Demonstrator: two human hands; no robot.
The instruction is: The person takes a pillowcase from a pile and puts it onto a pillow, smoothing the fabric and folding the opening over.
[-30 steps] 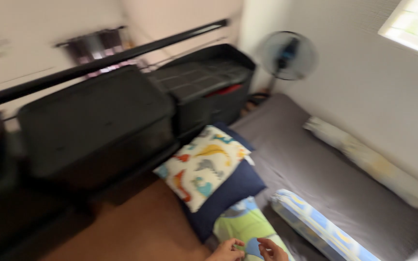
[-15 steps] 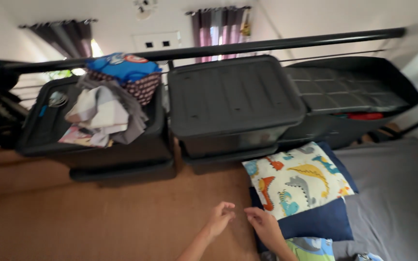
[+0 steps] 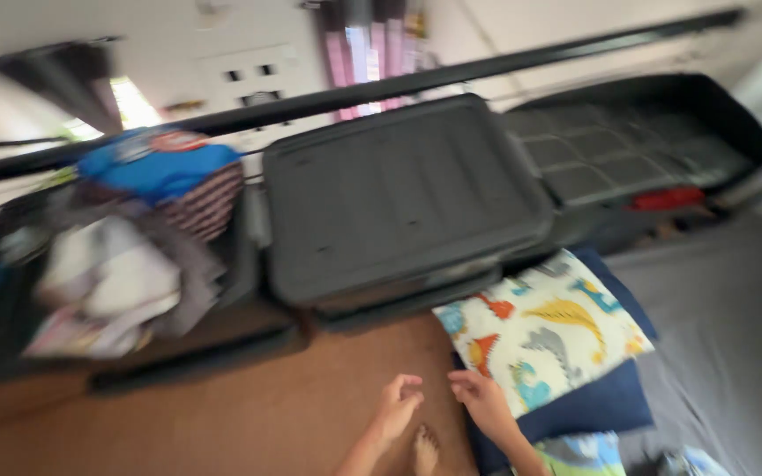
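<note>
Both hands are hovering empty, fingers loosely curled: left hand [image 3: 396, 404], right hand [image 3: 480, 398] just beside the dinosaur pillow [image 3: 544, 330], perhaps reaching.

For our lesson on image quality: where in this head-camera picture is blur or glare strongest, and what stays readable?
Head view: motion blur smears the clothes pile at left most; window glare washes out upper left; the dinosaur pillow, left hand and right hand stay fairly readable.
</note>
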